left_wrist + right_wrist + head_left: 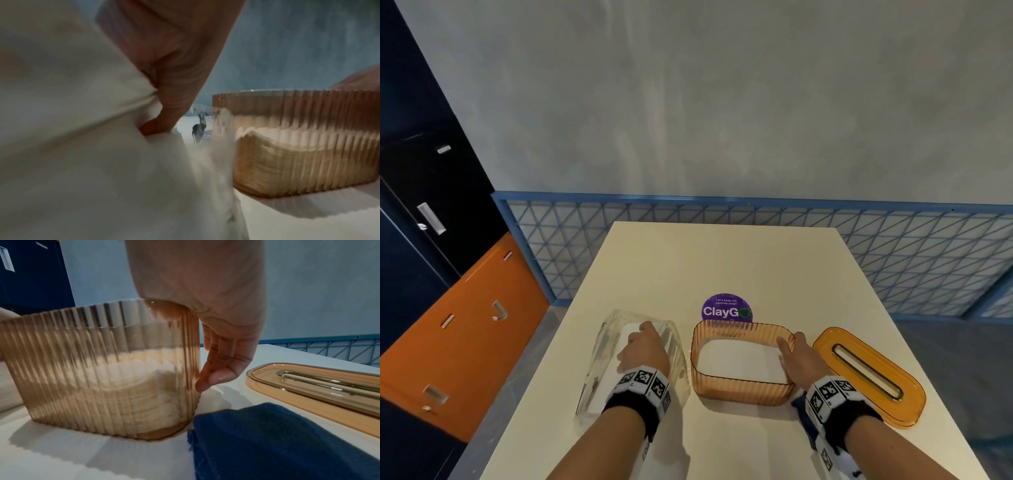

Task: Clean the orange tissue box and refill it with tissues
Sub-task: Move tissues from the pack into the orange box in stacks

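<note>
Grey plaster wall rises behind a blue wire-mesh rail, with navy and orange cabinets at nine o'clock. Below stands a smooth cream table. On it, at seven o'clock, lies a crinkled clear plastic pack of white tissues; the left hand lies on top of it, fingers pressed into the soft wrap, though whether they pinch it I cannot tell. At the centre sits the box, a ribbed, translucent orange tub with rounded corners, lidless, holding a white stack of tissues. The right hand grasps its three o'clock wall, thumb inside the rim, fingers down the ribbed outside. At four o'clock the flat orange lid, with a gold-edged slot, lies apart. A fuzzy blue cloth lies just beside the box. A round purple sticker sits at twelve o'clock.
</note>
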